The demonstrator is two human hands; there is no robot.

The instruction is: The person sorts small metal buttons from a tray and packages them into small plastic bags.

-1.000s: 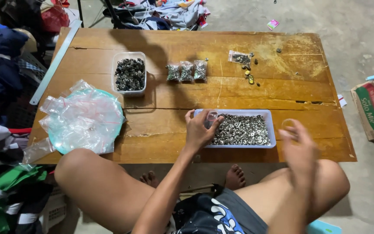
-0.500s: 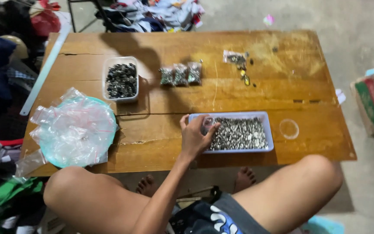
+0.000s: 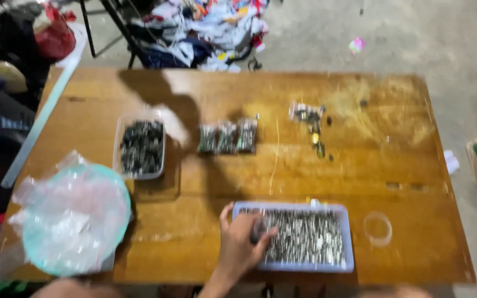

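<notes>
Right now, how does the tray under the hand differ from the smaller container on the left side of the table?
The blue-rimmed tray is wide, lies at the near edge, and the left hand rests in its silvery small parts. The clear container is smaller, lies farther back on the left, holds darker pieces, and no hand touches it. Both are shallow, rectangular, open on top and rest on the wooden table. The picture is too blurred to tell what the pieces are.

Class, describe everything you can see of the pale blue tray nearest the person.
The pale blue tray is a shallow rectangle, plastic by its look, lying flat near the front edge of the wooden table. It is filled almost level with small grey metallic pieces, too blurred to identify. The left hand rests over its left end, fingers on the pieces. A clear round ring lies just beside its right end, apart from it.
</notes>
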